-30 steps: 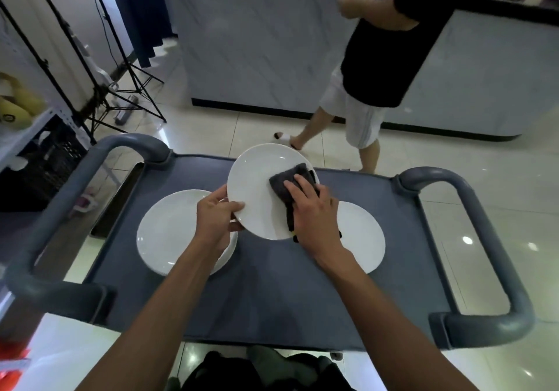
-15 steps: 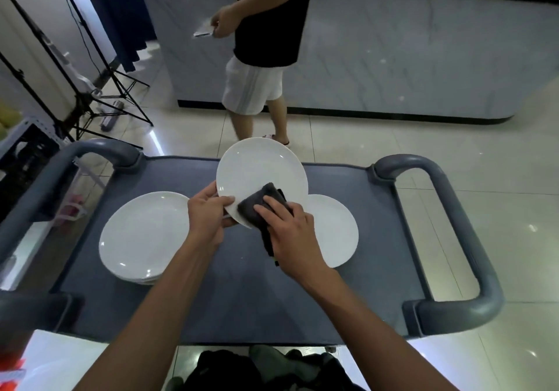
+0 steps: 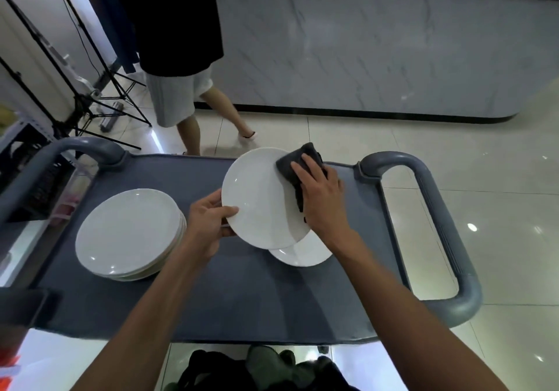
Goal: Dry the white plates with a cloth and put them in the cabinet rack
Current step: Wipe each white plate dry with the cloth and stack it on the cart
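left hand (image 3: 208, 224) pinches plate (image 3: 257, 200) rim, tilting it for wiping | right hand (image 3: 320, 191) presses cloth (image 3: 298, 160) flat-fingered on far edge; stack (image 3: 127, 233) waits

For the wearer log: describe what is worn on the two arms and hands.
Nothing is worn: the left hand and right hand are bare, without gloves, rings or a watch. Both forearms are uncovered up to the frame's bottom edge; no sleeve shows.

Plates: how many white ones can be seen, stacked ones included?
At least 5. One plate is held by the left hand while the right hand wipes it with the cloth; one lies beneath; the stack shows about three rims, possibly more.
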The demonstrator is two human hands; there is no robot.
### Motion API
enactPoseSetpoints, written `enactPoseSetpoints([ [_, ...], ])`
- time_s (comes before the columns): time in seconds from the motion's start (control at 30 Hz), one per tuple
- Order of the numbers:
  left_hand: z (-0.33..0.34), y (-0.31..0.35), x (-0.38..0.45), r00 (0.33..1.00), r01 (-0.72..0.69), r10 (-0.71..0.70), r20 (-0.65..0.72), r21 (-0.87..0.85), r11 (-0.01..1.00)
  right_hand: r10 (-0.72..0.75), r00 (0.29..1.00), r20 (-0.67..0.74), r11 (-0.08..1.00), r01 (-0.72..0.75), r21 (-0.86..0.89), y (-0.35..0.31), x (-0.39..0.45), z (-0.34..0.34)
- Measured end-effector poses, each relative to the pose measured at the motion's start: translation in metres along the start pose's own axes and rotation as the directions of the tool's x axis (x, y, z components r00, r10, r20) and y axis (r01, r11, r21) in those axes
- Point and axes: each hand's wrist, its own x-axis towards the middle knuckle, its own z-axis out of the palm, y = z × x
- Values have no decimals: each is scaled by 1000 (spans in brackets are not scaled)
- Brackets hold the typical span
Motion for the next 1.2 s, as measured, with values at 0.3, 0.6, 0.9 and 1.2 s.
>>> enactPoseSetpoints([
  [0.3,17,-5,-9,998,-19,16,68,45,999,-121,991,-62,988,126,87,-29,5,-8],
  [0.6,16,-15,-12,998,12,-13,67,21,1000,-307,938,-162,919,336,205,-41,-30,18],
  [0.9,24,-21,-21,993,15,-21,112,53,998,-284,942,-182,922,320,217,-32,-58,22],
  [1.2,23,-16,-24,998,-4,2,70,31,1000,-146,986,-74,979,155,129,-26,-10,-6],
])
